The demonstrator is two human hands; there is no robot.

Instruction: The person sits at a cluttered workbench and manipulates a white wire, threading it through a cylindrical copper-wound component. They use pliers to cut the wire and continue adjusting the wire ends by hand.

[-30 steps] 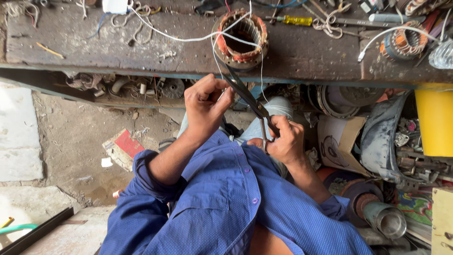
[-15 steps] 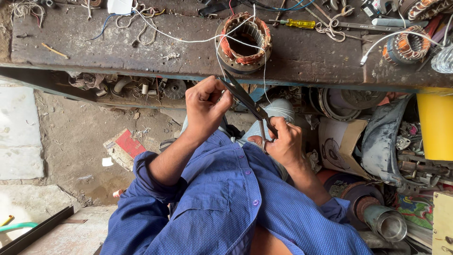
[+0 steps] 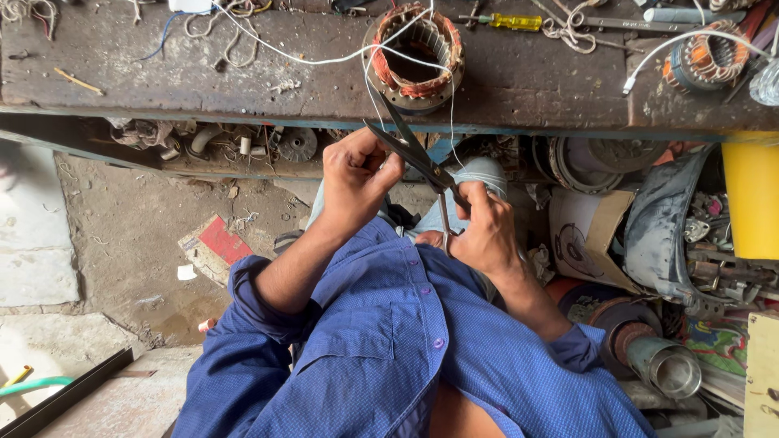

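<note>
Your right fingers (image 3: 479, 207) grip the scissors (image 3: 418, 154) handles, blades parted just below the stator (image 3: 416, 53); your left hand (image 3: 357, 174) is clenched on thin white wire (image 3: 369, 89) beside them. Slack could let the blades nick the stator's copper winding

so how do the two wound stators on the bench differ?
The near stator sits at the bench's front edge, right above the scissors held in the right hand beside the left hand; the far stator lies off to the right. The near one has reddish-brown windings with thin white threads hanging down; the far one has orange windings in a blue-grey shell. Both are ring-shaped.
</note>
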